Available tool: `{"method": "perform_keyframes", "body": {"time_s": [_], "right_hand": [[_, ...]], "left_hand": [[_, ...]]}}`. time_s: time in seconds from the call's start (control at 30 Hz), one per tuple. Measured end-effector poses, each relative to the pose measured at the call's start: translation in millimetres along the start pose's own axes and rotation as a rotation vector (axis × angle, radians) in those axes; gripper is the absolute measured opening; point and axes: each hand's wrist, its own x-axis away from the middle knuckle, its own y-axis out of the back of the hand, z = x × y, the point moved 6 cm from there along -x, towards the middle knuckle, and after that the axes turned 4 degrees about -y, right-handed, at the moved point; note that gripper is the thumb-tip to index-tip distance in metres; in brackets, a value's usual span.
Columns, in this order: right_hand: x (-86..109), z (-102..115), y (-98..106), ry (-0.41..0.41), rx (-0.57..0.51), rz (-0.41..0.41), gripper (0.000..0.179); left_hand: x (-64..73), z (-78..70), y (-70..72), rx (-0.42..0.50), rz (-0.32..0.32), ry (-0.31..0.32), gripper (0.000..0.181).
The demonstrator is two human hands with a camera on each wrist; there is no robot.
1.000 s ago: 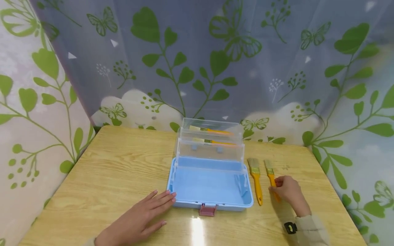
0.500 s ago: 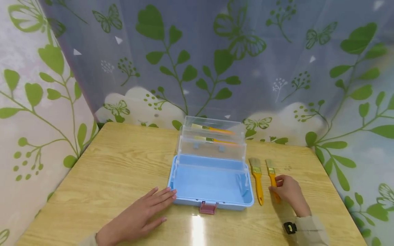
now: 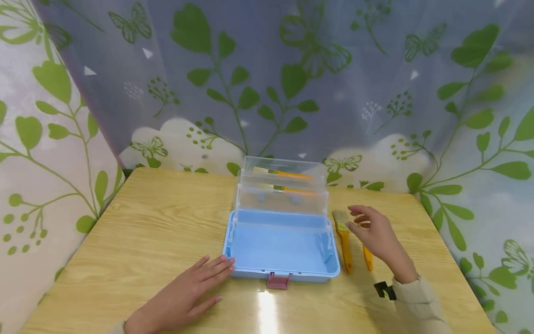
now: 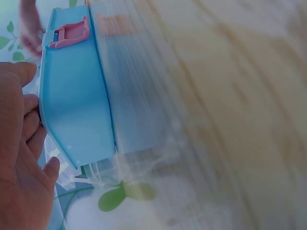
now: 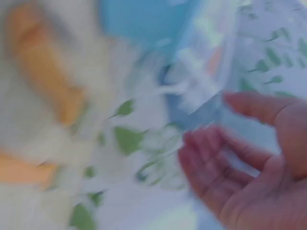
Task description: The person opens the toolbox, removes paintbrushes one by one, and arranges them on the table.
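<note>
A light blue box (image 3: 275, 248) stands open on the wooden table, its pink latch (image 3: 278, 281) facing front. My left hand (image 3: 187, 292) lies with straight fingers at the box's front left corner; in the left wrist view its fingertips (image 4: 31, 112) are right at the rim. Right of the box lie two paintbrushes with orange handles, a wide paintbrush (image 3: 346, 253) and a narrower paintbrush (image 3: 367, 258). My right hand (image 3: 379, 236) is over them, thumb and fingers apart with nothing between them. It hides the narrow brush's bristle end.
Clear plastic trays (image 3: 246, 199) rise behind the box's blue base, with an upper paintbrush (image 3: 294, 176) and a lower paintbrush (image 3: 296, 190) in them. A patterned curtain (image 3: 258, 93) borders the back of the table (image 3: 167, 222).
My right hand has let go of the narrow paintbrush's handle and moved up and away from me, toward the bristle ends. My left hand has stayed at the box corner.
</note>
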Motion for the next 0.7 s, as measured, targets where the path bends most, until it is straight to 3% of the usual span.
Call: {"method": "perform_keyframes", "body": {"time_s": [0.13, 0.27, 0.43, 0.7], "right_hand": [[-20.4, 42, 0, 0.222, -0.108, -0.061, 0.037], [-47.5, 68, 0, 0.352, -0.237, -0.048, 0.036], [-81.5, 87, -15, 0.395, -0.368, 0.101, 0.036], [-121.1, 88, -49, 0.342, -0.392, 0.260, 0.030]], "left_hand": [[1.4, 0.1, 3.1, -0.015, -0.016, -0.015, 0.064], [-1.4, 1.9, 3.0, -0.022, -0.033, -0.021, 0.064], [-2.3, 5.5, 2.6, -0.011, -0.035, -0.010, 0.064], [0.3, 3.9, 5.2, -0.026, -0.029, -0.007, 0.070]]}}
